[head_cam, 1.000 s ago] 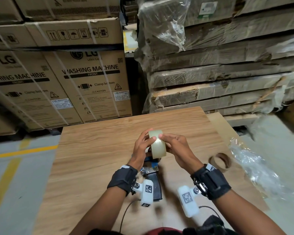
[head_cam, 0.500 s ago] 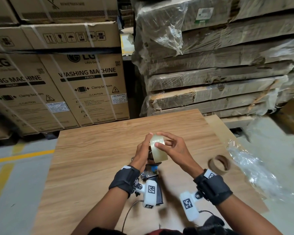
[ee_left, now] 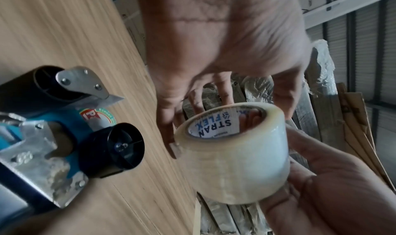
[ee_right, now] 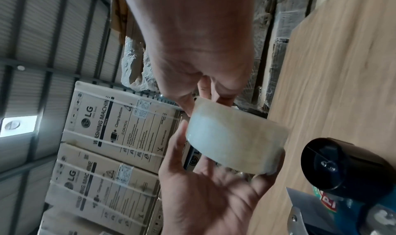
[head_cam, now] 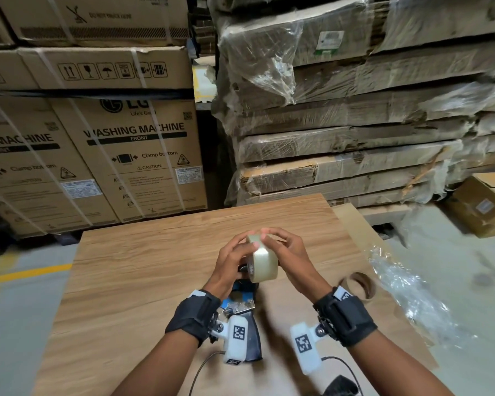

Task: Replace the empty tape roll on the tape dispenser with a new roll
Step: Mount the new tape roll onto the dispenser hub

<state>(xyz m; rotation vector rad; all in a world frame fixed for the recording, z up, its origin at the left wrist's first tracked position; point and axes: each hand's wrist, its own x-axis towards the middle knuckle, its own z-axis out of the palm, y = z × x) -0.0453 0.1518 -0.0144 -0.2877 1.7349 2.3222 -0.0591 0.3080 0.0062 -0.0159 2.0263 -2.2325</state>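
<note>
A new roll of clear tape [head_cam: 263, 261] with a printed white core [ee_left: 214, 125] is held in the air between both hands, above the table. My left hand [head_cam: 237, 255] cradles it from the left with thumb and fingers curled round its rim. My right hand [head_cam: 283, 244] pinches its upper edge, and one finger shows through the core in the left wrist view. The blue tape dispenser [head_cam: 242, 305] lies on the table under my wrists; its black spool hub [ee_left: 116, 147] is bare, as the right wrist view [ee_right: 342, 164] also shows. The empty cardboard core [head_cam: 358, 284] lies to the right.
The wooden tabletop [head_cam: 143, 281] reaches far left and back. Crumpled clear plastic wrap [head_cam: 406, 292] lies at its right edge. Stacked washing machine cartons [head_cam: 137, 155] and wrapped flat cardboard packs [head_cam: 355, 132] stand behind the table. The dispenser's toothed blade [ee_left: 115, 99] points towards the roll.
The roll has been turned in my hands: its broad outer face faced me before, and it now lies tilted with the core opening to the left. Both hands still hold it.
</note>
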